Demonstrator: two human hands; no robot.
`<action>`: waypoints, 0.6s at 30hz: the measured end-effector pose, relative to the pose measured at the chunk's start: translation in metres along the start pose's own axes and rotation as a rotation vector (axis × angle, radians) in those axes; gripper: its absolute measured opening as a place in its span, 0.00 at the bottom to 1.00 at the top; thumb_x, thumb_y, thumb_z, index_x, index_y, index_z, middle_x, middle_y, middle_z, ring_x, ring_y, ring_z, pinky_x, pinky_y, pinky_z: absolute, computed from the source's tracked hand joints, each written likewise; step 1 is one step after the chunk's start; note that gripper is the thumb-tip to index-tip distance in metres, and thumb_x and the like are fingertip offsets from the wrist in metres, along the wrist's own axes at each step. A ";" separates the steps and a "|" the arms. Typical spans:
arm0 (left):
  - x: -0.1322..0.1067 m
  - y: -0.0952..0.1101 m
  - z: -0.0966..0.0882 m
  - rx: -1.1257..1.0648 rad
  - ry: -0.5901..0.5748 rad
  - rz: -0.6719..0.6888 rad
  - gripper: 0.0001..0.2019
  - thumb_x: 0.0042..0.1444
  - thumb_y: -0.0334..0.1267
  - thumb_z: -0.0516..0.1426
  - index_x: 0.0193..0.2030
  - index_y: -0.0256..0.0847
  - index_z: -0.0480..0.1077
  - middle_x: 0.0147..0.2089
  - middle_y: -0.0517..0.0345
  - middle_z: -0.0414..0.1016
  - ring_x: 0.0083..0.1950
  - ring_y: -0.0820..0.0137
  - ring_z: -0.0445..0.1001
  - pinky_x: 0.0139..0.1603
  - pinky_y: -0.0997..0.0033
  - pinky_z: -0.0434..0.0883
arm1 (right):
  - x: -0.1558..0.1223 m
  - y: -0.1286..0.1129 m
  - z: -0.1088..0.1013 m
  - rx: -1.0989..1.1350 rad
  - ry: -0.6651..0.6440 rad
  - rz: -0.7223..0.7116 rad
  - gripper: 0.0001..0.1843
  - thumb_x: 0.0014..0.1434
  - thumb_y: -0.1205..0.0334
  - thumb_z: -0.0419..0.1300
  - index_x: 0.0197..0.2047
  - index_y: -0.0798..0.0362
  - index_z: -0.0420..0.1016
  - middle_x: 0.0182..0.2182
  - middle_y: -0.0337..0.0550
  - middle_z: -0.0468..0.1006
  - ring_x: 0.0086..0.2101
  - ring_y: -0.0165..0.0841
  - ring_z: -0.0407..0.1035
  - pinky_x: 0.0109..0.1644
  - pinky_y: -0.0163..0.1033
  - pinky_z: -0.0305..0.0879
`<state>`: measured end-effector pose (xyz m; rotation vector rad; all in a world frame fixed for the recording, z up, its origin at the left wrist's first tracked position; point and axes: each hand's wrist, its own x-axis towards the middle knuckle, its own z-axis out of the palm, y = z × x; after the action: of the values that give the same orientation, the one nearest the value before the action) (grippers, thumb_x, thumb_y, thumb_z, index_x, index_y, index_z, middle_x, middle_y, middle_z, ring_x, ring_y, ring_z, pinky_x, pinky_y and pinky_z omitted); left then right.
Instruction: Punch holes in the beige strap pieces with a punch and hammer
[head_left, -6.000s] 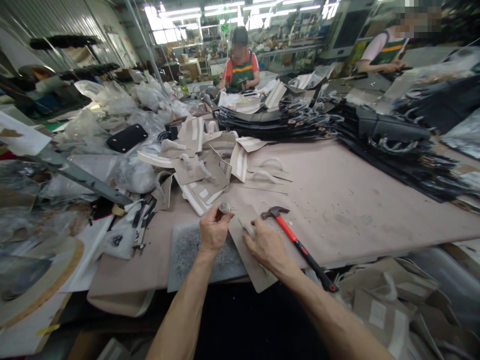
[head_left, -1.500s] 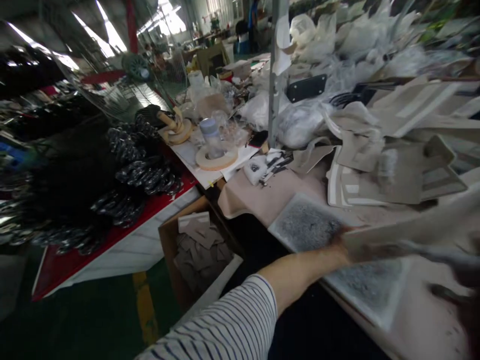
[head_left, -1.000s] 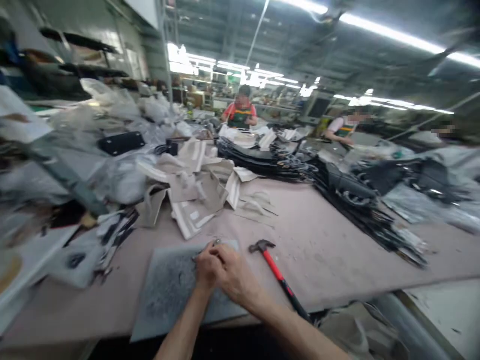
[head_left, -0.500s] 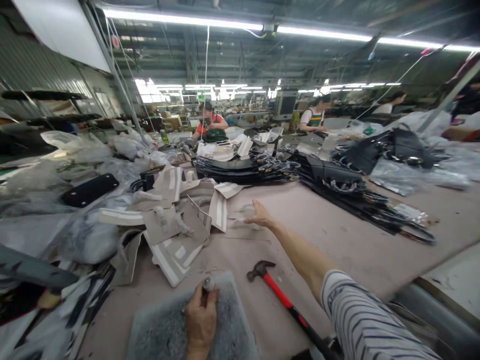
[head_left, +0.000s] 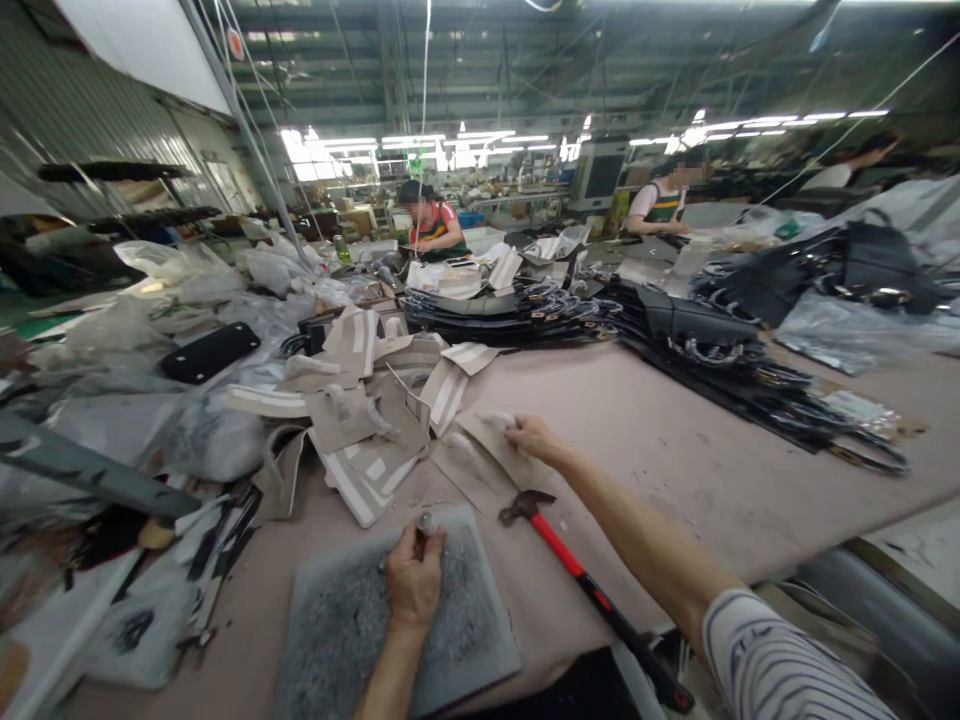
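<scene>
My left hand [head_left: 412,582] rests on a grey pitted slab [head_left: 337,640] at the table's near edge. It is closed round a small metal cylinder [head_left: 426,522] that stands upright above the fingers. My right hand [head_left: 531,438] reaches forward over the table and pinches the edge of a flat beige cut piece [head_left: 480,450]. A hammer with a red handle [head_left: 570,560] lies between my arms, head toward the beige piece, untouched.
A heap of beige pieces with white tape [head_left: 367,400] lies left of centre. Stacks of black bag parts with metal rings [head_left: 720,360] cover the far and right side. Clear plastic bags [head_left: 187,290] pile at the left. Two people [head_left: 431,220] work at the far end.
My right hand has closed on a beige piece and drawn it nearer to the hammer. The left hand keeps the metal cylinder on the slab. The view has tilted down slightly.
</scene>
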<state>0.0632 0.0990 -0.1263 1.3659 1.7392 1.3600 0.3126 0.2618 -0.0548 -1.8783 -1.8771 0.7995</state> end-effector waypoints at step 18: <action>0.009 0.004 -0.022 -0.241 0.125 -0.026 0.13 0.50 0.44 0.64 0.38 0.38 0.75 0.35 0.57 0.79 0.37 0.69 0.77 0.42 0.73 0.72 | -0.233 -0.068 0.120 0.400 -0.148 -0.026 0.17 0.68 0.53 0.45 0.29 0.50 0.63 0.20 0.37 0.71 0.23 0.30 0.66 0.33 0.36 0.59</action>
<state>0.0428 0.0987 -0.1135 1.1446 1.6019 1.6121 0.1955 0.0182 -0.0742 -1.5796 -1.6643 1.2302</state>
